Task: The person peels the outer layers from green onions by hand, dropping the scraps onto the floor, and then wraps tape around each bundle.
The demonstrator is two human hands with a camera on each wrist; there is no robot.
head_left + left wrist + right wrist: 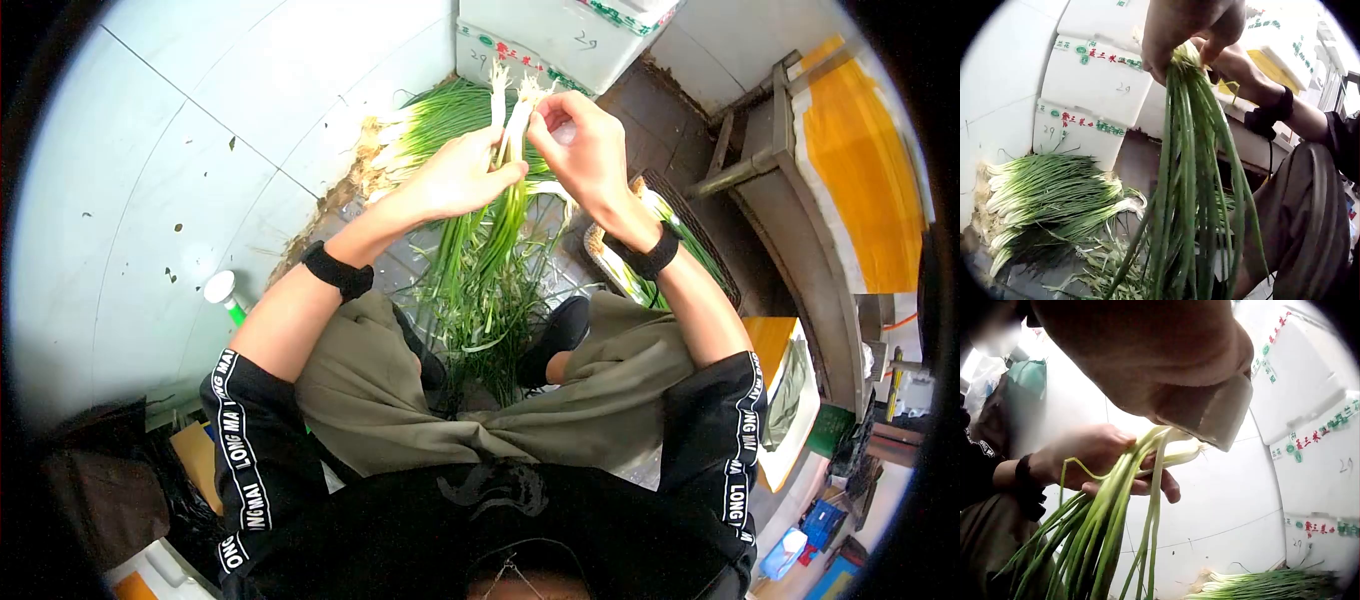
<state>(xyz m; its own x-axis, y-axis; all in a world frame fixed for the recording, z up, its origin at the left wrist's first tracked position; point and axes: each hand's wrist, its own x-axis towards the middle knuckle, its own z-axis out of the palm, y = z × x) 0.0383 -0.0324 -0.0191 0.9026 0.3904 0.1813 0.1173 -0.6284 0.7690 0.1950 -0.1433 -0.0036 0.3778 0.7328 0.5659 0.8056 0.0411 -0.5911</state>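
Observation:
My left hand (462, 172) grips a bunch of spring onions (508, 205), its white root ends up and its long green leaves hanging down. My right hand (585, 150) is close to the root ends, fingers curled. A pale, flat-edged piece (1229, 415) shows within its grasp in the right wrist view, just above the white stems; its kind is unclear. Beyond the hands, a pile of spring onions (1054, 194) lies on the floor with roots to the left. Loose green leaves and trimmings (480, 320) lie between the feet.
White foam boxes (540, 45) are stacked against the wall behind the pile. At right stands a woven basket (690, 215) holding spring onions, near a metal-framed table (840, 200). Tiled wall (150, 150) runs along the left, where a white-topped green object (222, 290) stands.

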